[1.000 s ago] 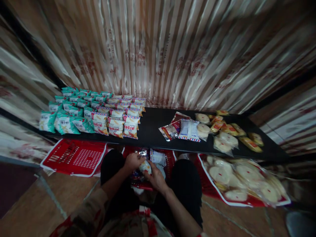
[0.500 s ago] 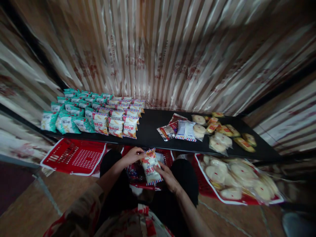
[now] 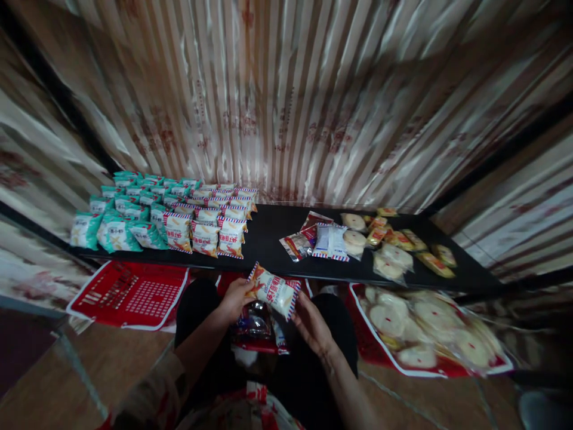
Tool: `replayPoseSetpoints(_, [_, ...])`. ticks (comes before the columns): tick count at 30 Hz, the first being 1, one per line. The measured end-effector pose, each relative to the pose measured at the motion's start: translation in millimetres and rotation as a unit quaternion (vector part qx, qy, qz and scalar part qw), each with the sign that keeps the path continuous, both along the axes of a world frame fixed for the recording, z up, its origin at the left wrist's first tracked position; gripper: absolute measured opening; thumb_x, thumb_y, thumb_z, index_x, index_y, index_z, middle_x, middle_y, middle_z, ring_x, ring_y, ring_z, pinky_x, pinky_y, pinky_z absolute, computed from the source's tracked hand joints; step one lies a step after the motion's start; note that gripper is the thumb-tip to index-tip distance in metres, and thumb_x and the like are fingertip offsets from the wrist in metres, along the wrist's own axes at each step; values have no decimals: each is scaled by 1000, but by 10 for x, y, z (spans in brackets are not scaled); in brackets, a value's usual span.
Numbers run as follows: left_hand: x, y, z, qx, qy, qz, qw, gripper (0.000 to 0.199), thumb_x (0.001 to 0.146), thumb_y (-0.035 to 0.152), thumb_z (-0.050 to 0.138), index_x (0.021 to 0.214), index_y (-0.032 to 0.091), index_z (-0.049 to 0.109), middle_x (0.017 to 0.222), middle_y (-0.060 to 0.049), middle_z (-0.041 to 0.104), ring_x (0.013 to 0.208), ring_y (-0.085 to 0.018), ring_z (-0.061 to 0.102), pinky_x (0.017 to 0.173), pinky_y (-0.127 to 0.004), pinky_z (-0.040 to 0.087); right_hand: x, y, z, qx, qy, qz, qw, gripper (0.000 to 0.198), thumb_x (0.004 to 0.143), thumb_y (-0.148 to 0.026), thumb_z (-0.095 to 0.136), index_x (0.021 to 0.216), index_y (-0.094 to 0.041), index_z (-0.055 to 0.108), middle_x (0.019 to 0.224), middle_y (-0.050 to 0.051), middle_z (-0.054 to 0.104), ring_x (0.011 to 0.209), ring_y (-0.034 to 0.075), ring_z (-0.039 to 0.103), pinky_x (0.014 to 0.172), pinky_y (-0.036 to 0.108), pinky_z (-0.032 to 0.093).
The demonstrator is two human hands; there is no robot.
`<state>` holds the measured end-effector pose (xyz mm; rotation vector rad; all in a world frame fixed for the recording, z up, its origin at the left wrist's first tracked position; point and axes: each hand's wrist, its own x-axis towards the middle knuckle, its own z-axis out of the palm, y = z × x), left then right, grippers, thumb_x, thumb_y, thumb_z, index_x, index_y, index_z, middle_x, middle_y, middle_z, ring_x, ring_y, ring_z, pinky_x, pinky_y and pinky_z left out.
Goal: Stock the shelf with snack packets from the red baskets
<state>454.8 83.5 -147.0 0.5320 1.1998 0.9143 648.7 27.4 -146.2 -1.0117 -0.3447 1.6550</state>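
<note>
Both hands are occupied with one small snack bag. The left hand is closed on one end of this bag, and the fingers of the right hand are bent around its other end, at the striped edge. The bag lies tilted between the two hands, in front of the black shelf and above the middle basket. This red basket is between the knees of the person, and in it are dark shiny packets.

On the left part of the shelf stand rows of teal bags, and just beside them rows of white and orange bags. Toward the right lie a blue and white bag, red packets, round pale packets and yellow packets.

Below the shelf there is a red left basket. The right basket is filled with pale flat packets. Behind the shelf hangs a striped curtain.
</note>
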Motion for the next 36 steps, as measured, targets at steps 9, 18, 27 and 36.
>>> replayPoseSetpoints(9, [398, -214, 98, 3, -131, 91, 987, 8, 78, 23, 66, 80, 19, 60, 99, -5, 68, 106, -21, 61, 93, -35, 49, -216, -7, 21, 21, 20, -69, 997, 43, 60, -37, 83, 97, -25, 65, 96, 0, 72, 97, 17, 66, 92, 30, 51])
replayPoseSetpoints(18, [575, -418, 103, -5, -122, 22, 992, 35, 67, 31, 74, 98, 19, 63, 101, -5, 68, 91, -17, 64, 76, -25, 49, -328, 91, 118, 70, -42, -87, 993, 61, 67, -38, 77, 121, -26, 52, 101, 3, 71, 96, 23, 66, 81, 35, 54])
replayPoseSetpoints(27, [500, -267, 36, -17, -1, 91, 996, 37, 68, 15, 66, 104, 18, 57, 95, -5, 63, 74, -12, 62, 62, -21, 48, -107, 297, 155, 90, -142, -63, 984, 65, 65, -39, 78, 123, -27, 52, 106, 5, 71, 97, 23, 66, 83, 35, 52])
replayPoseSetpoints(36, [459, 76, 203, 84, 52, 87, 991, 37, 63, 31, 76, 93, 15, 64, 91, -9, 66, 77, -17, 63, 57, -23, 47, -81, 632, 376, 82, -169, -1, 982, 73, 59, -40, 81, 123, -24, 51, 103, 6, 71, 95, 26, 66, 85, 41, 52])
